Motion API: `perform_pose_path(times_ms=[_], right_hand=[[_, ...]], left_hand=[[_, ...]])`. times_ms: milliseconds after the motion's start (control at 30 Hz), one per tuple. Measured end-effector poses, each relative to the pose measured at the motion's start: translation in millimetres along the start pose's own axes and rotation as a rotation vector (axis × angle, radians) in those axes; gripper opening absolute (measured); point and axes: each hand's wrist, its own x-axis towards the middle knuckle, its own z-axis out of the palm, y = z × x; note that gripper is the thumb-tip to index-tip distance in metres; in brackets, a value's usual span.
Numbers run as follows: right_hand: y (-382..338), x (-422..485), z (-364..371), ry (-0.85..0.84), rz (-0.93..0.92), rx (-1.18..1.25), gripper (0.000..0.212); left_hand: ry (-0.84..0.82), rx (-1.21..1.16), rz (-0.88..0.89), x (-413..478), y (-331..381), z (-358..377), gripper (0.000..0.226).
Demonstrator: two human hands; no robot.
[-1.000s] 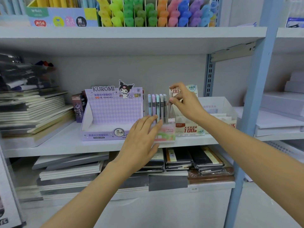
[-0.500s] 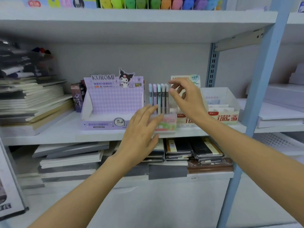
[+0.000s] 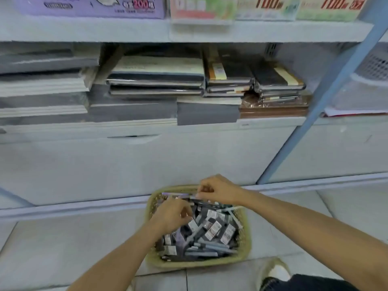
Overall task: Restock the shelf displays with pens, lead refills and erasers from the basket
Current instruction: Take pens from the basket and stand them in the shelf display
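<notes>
Below the shelf unit (image 3: 189, 30), a woven basket (image 3: 246, 238) sits bottom centre. The right hand (image 3: 219, 191) pinches a slim dark item (image 3: 199, 198) at its far rim, length running left-right. The left hand (image 3: 172, 215) curls inside; whether it grips anything cannot be told. Barcode-labelled packs (image 3: 212, 230) and pale pens (image 3: 206, 247), lying left-right, fill the basket.

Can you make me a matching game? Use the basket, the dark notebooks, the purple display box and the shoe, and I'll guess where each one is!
Things:
1. basket
2. dark notebooks
3. purple display box
4. shoe

Places:
A. on the upper shelf, at the top left
B. on the floor tiles, full of small packets
C. in the bottom right corner
D. stacked flat on the lower shelf

Pairs: 1-B, 2-D, 3-A, 4-C
</notes>
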Motion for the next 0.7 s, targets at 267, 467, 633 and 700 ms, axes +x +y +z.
perform_pose_path(times_ms=[267, 467, 633, 700], right_hand=[[79.6, -7.3, 102.6, -0.442, 0.257, -0.168, 0.030], [83.6, -4.3, 131.4, -0.493, 0.244, -0.232, 0.027], [86.0, -2.3, 139.0, -0.495, 0.205, -0.268, 0.032], [86.7, -2.8, 137.9, -0.511, 0.186, -0.266, 0.038]], left_hand=[[-0.050, -0.122, -0.155, 5.1, -23.2, 102.4, 0.014], [0.006, -0.132, -0.218, 20.3, -17.3, 120.2, 0.015], [-0.047, -0.174, -0.238, 28.0, -19.7, 118.6, 0.012], [-0.063, -0.247, -0.240, 27.8, -23.4, 116.1, 0.009]])
